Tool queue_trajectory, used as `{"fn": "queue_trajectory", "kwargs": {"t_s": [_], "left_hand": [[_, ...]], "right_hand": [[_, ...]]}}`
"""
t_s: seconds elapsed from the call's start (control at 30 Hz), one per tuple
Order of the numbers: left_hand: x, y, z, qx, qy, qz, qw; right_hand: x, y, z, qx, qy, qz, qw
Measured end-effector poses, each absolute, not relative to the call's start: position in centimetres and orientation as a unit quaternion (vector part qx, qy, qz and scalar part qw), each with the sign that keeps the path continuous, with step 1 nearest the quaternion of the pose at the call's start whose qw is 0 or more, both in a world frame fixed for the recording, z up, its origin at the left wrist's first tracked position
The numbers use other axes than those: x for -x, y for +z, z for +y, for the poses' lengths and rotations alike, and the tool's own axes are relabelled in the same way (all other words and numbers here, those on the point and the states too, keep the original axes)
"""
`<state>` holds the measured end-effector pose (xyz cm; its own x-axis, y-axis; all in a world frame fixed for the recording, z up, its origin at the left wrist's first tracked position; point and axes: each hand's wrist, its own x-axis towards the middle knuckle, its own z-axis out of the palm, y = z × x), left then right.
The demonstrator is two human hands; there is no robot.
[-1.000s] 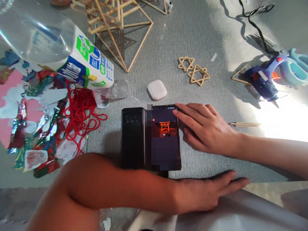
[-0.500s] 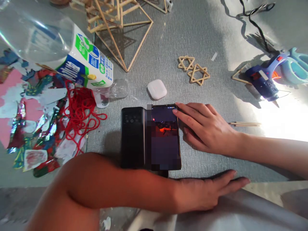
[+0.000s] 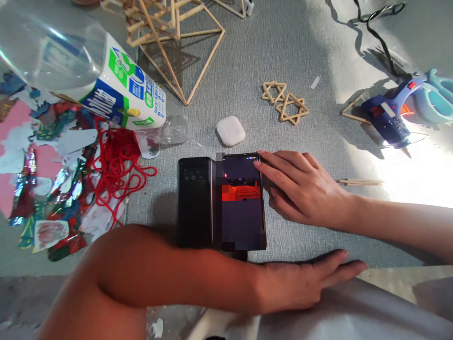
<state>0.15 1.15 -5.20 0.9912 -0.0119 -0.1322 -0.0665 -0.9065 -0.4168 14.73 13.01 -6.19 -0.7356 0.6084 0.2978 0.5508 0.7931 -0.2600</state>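
1. Tabletop (image 3: 283, 47): grey, textured; glare at right; floor (image 3: 21, 302) visible beyond the near left edge.
2. Phone (image 3: 242, 217): screen lit, positioned near the front edge, beside a dark device (image 3: 194, 203) with camera lenses.
3. Right hand (image 3: 300, 189): fingers extended, fingertips on the phone's upper right edge, clamped on nothing.
4. Left hand (image 3: 295, 285): at the table's near edge, visible fingers apart, gripping nothing.
5. Beyond the phone: white case (image 3: 230, 131), stick stars (image 3: 292, 109).
6. Left: labelled bottle (image 3: 123, 89), red cord (image 3: 118, 165), scraps (image 3: 53, 231). Right: glue gun (image 3: 387, 113).
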Motion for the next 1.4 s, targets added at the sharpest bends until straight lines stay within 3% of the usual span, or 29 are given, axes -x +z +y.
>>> {"fn": "queue_trajectory", "kwargs": {"t_s": [0.57,0.7,0.8,0.83,0.9,0.97,1.03,1.4], "left_hand": [[-0.5,-5.1,1.4,0.962,0.058,0.077,0.255],[-0.6,-4.9,1.7,0.918,0.062,0.115,0.374],[-0.7,-4.9,1.6,0.773,0.052,0.176,0.607],[-0.8,-4.9,1.5,0.743,0.045,0.186,0.641],[-0.8,-5.1,1.3,0.811,0.039,0.162,0.561],[-0.8,-5.2,1.1,0.929,0.05,0.097,0.353],[-0.7,-5.4,1.0,0.966,0.05,0.065,0.246],[-0.8,-5.6,0.7,0.972,0.068,0.058,0.216]], "right_hand": [[-14.7,-6.2,13.0,0.307,0.07,-0.93,0.19],[-14.7,-6.2,13.0,0.309,0.076,-0.928,0.193],[-14.7,-6.3,13.0,0.307,0.072,-0.93,0.189],[-14.7,-6.3,13.0,0.307,0.071,-0.93,0.189],[-14.7,-6.3,13.1,0.307,0.072,-0.93,0.189],[-14.7,-6.3,13.1,0.308,0.074,-0.93,0.189],[-14.7,-6.2,13.1,0.307,0.073,-0.93,0.189],[-14.8,-6.2,13.1,0.301,0.056,-0.934,0.186]]}}
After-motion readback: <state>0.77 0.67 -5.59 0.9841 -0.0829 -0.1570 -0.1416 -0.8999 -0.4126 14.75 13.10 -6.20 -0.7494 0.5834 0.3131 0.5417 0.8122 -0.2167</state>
